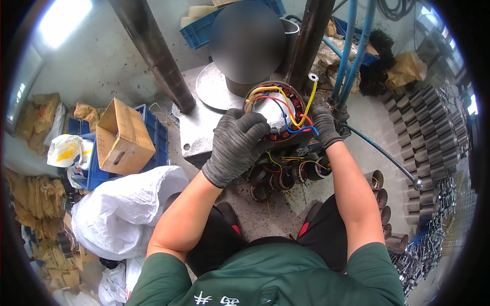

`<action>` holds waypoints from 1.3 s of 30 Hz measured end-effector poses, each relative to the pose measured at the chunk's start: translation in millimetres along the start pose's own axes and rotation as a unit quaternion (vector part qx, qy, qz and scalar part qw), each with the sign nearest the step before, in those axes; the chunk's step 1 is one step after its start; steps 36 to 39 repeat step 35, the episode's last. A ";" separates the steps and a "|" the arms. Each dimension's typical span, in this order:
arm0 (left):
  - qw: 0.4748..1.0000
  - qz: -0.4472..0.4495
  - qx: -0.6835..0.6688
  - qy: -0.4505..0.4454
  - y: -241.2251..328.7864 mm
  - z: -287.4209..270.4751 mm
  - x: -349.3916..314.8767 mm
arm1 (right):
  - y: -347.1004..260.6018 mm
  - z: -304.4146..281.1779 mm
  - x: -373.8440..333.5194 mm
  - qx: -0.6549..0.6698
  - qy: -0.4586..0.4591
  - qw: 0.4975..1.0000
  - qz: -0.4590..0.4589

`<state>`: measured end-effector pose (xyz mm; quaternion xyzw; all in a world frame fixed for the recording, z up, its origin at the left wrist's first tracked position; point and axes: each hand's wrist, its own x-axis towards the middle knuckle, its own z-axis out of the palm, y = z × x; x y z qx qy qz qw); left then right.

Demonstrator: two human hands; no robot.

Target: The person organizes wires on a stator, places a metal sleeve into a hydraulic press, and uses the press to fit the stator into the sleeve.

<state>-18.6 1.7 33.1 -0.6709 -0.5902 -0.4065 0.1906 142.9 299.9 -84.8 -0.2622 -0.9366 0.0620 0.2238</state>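
Observation:
A ring-shaped motor stator (295,97) with copper-coloured windings sits tilted on the front edge of a metal machine bed (196,137). Yellow, red and blue lead wires (286,102) loop across its opening. In a dark grey knit glove, my left hand (239,145) is closed on the stator's left rim, its thumb lying along the near side. My right hand (324,122), gloved alike, presses against the stator's right side; its fingertips are partly hidden. Just above that hand a yellow tube-like piece (312,94) with a pale round end stands up.
Two dark steel columns (153,51) rise from the bed; a blurred patch covers the part between them. A ball-ended lever (417,183) reaches out right. More stators (280,178) lie on the floor below. Stacked metal cylinders (429,127) stand right; a cardboard box (125,137) and white sack (122,214) left.

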 end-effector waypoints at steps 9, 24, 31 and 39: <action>0.999 0.015 -0.036 0.021 4.2 -1.1 0.5 | -33.5 -49.8 -8.2 -0.009 -0.141 0.990 0.014; 0.923 -0.178 -0.330 -0.091 84.2 2.4 3.1 | -125.9 -105.7 -64.9 0.887 -0.042 0.402 0.224; 0.952 -0.209 -0.225 0.017 44.3 41.9 1.1 | -124.0 -114.7 -74.9 0.882 -0.064 0.379 0.272; 0.931 -0.216 -0.287 -0.064 39.7 58.0 -5.6 | -123.2 -112.6 -82.5 0.900 -0.115 0.334 0.256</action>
